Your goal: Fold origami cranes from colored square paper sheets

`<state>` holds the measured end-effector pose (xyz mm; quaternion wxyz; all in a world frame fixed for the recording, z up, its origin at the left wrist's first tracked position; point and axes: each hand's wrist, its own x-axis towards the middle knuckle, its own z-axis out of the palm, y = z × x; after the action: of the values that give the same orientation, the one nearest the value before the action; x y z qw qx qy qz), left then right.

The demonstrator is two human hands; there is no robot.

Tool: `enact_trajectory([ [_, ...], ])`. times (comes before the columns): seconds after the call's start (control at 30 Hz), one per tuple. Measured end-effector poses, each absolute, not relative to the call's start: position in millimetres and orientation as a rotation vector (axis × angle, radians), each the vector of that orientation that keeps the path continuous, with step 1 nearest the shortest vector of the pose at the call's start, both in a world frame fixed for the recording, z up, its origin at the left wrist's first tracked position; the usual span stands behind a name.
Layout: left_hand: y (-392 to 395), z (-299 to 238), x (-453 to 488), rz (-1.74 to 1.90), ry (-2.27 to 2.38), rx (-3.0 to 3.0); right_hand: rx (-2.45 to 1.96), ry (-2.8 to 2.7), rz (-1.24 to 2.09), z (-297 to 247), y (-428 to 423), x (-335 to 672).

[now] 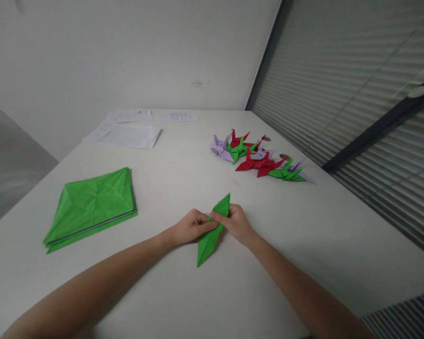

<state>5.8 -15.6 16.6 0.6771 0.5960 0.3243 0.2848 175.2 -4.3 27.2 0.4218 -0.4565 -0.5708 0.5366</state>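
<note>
A folded piece of green origami paper (pixel 209 242), long and diamond-shaped, is held between both hands just above the white table. My left hand (pixel 191 227) pinches its left edge near the middle, thumb lying on top. From the right, my right hand (pixel 239 225) grips the upper half, its thumb pressing close to the left thumb. One pointed end aims away from me and the other toward me. The fingers under the paper are partly hidden.
On the white table (pixel 155 292), a stack of creased green paper sheets (pixel 95 200) lies left. Several folded paper cranes in red (pixel 256 162), green (pixel 287 172) and lilac (pixel 221 149) sit back right. Printed papers (pixel 125 135) lie far left. A blinds-covered window (pixel 356 70) borders the right.
</note>
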Motion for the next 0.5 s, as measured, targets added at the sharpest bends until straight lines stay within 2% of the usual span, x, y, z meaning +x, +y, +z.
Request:
enact_trajectory([
  [0.5, -15.2, 18.5, 4.3, 0.555, 0.693, 1.287, -1.078, -1.386, 1.378, 32.7, -7.1, 176.9],
])
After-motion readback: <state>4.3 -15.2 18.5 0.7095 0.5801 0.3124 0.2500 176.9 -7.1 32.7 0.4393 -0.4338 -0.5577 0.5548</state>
